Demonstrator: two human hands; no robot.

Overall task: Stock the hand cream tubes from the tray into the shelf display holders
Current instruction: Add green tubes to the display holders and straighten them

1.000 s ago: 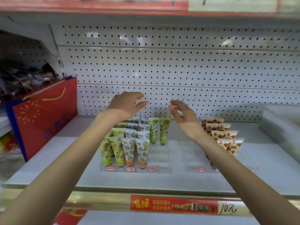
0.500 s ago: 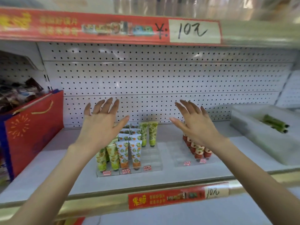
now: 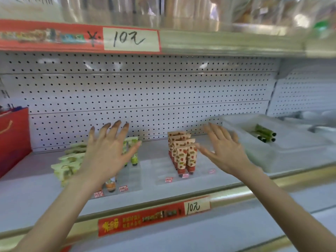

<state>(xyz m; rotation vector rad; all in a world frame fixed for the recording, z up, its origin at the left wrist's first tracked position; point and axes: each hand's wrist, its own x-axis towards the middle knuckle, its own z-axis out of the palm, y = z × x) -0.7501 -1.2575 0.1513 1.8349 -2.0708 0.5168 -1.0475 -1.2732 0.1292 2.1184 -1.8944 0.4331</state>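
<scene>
Hovering empty, both the left hand [image 3: 107, 153] and right hand [image 3: 223, 150] have fingers spread; green tubes [image 3: 264, 134] lie in the tray [image 3: 254, 157] at right, so I'd reach there and grip one mid-body.

The back panel [image 3: 145, 91] is matt white perforated sheet, seemingly painted metal. The front rail [image 3: 227, 196] at five o'clock is shiny brassy metal. The display holders [image 3: 163, 176] are clear glossy plastic; the tray [image 3: 258, 157] at three o'clock is frosted translucent plastic. The strawberry-print tubes [image 3: 183, 157] look smooth; the red bag [image 3: 12, 142] at nine o'clock looks like smooth card
</scene>
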